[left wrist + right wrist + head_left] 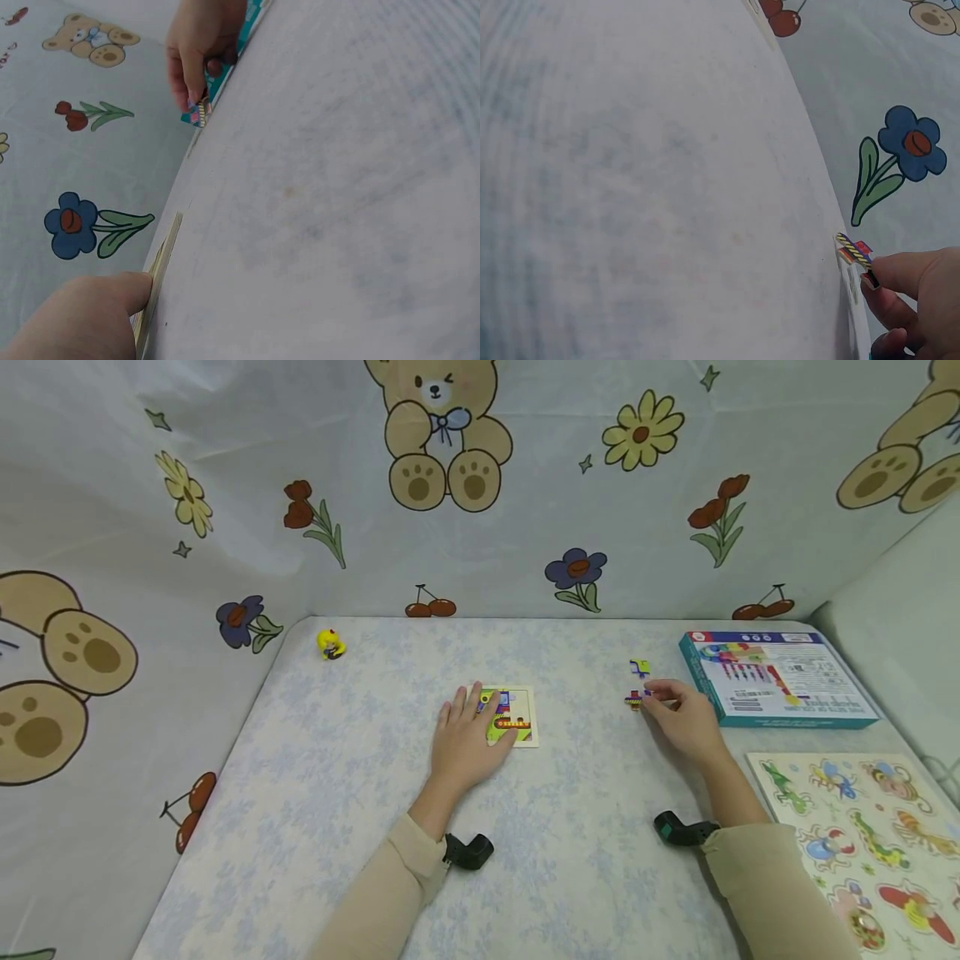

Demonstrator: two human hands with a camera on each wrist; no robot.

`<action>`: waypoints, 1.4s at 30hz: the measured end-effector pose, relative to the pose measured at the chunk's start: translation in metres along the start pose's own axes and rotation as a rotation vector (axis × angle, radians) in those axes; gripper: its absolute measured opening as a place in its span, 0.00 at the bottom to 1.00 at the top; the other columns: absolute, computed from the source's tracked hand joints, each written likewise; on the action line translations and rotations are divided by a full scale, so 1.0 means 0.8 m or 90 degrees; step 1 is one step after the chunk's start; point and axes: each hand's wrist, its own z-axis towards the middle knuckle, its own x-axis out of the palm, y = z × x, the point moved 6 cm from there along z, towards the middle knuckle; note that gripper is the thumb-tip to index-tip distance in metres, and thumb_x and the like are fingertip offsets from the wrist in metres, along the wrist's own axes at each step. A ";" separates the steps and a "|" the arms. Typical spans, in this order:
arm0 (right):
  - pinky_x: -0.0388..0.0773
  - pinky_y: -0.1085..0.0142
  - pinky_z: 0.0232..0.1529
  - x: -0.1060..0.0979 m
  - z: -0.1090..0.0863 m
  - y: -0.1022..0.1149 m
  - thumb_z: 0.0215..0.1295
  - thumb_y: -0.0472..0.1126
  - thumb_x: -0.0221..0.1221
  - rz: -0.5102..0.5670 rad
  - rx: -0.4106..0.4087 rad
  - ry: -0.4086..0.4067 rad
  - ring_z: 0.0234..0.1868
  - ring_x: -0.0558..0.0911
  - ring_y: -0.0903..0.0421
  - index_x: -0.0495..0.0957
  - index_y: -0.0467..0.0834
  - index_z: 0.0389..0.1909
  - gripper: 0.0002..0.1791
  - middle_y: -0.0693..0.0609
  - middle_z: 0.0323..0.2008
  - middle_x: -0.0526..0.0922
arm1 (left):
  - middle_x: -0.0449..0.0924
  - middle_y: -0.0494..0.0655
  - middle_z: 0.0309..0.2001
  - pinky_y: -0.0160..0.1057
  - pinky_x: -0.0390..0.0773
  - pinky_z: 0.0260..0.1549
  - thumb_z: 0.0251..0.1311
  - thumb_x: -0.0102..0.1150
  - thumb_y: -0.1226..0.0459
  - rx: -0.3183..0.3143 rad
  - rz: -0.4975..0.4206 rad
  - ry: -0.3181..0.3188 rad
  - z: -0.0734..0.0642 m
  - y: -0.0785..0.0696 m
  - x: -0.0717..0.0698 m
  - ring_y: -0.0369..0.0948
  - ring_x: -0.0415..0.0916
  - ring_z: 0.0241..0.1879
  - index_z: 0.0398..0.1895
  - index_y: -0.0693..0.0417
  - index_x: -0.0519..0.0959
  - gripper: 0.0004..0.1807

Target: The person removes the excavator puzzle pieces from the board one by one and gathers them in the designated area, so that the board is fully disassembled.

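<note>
I have the left hand spread on the puzzle, likely steadying it on the worktop; right hand pinches a striped piece by its edge, perhaps leaving its picture readable.

Table bears puzzle; loose pieces; teal box; picture board; yellow toy

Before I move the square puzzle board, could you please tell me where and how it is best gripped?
I would pinch the square puzzle board by its right edge, coming in low from the right: it is thin and appears to lie flat on the table, and the left hand covers its left part, leaving that edge bare.
</note>
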 end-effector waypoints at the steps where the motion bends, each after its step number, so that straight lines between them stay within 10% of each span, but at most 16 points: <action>1: 0.68 0.64 0.42 0.000 0.001 -0.001 0.75 0.51 0.53 -0.004 0.003 -0.001 0.47 0.72 0.50 0.75 0.43 0.61 0.21 0.41 0.51 0.79 | 0.43 0.44 0.81 0.54 0.41 0.78 0.65 0.41 0.33 0.000 -0.001 -0.001 0.000 0.000 0.000 0.48 0.37 0.81 0.79 0.34 0.54 0.41; 29: 0.64 0.61 0.33 0.001 0.009 0.001 0.74 0.44 0.53 -0.072 -0.015 -0.070 0.38 0.71 0.49 0.76 0.40 0.60 0.19 0.41 0.46 0.76 | 0.41 0.44 0.81 0.54 0.40 0.78 0.66 0.42 0.34 0.007 -0.023 0.019 0.003 0.001 -0.002 0.47 0.34 0.81 0.79 0.35 0.53 0.40; 42: 0.68 0.62 0.35 0.063 -0.021 0.087 0.72 0.44 0.58 -0.029 -0.156 0.060 0.35 0.69 0.52 0.78 0.44 0.58 0.17 0.48 0.41 0.77 | 0.43 0.41 0.81 0.53 0.38 0.78 0.74 0.33 0.48 0.000 -0.035 0.009 -0.002 0.012 -0.007 0.48 0.36 0.81 0.79 0.35 0.54 0.30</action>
